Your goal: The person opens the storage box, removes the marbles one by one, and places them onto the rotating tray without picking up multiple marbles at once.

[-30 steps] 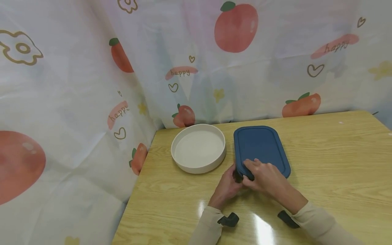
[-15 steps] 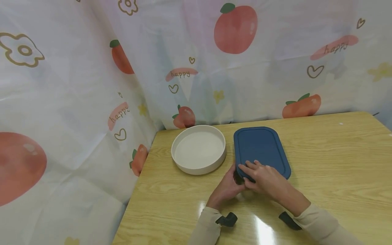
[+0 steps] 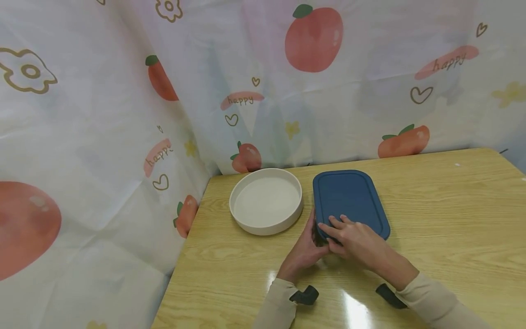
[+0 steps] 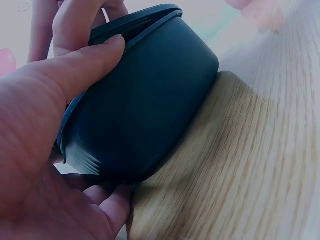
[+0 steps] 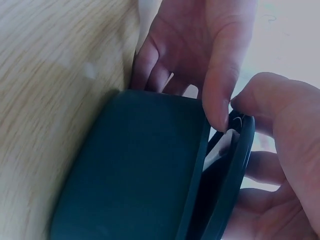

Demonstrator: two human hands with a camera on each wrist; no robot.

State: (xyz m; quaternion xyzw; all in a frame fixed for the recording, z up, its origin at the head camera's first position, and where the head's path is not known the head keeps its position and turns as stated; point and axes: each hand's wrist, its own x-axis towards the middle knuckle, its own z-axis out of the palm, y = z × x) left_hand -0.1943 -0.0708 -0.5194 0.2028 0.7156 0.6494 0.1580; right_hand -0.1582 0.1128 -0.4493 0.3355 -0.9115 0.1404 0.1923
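A rectangular food container with rounded corners stands on the table, its dark blue lid on top. In both wrist views a dark gap shows between lid and rim along the near side, so the lid is partly raised there. My left hand holds the container's near left corner, thumb along the rim and fingers low on its side. My right hand pinches the lid's near edge, thumb tucked at the edge and fingers spread over the top. What the container holds is mostly hidden; a small pale patch shows in the gap.
A round, shallow white dish with a low wall stands just left of the container. Both sit on a wood-grain table. A printed fabric curtain hangs behind the table and along its left side.
The fingers of my right hand have straightened and spread somewhat over the lid. My left hand has shifted slightly along the container's left side. The container and dish stay in place.
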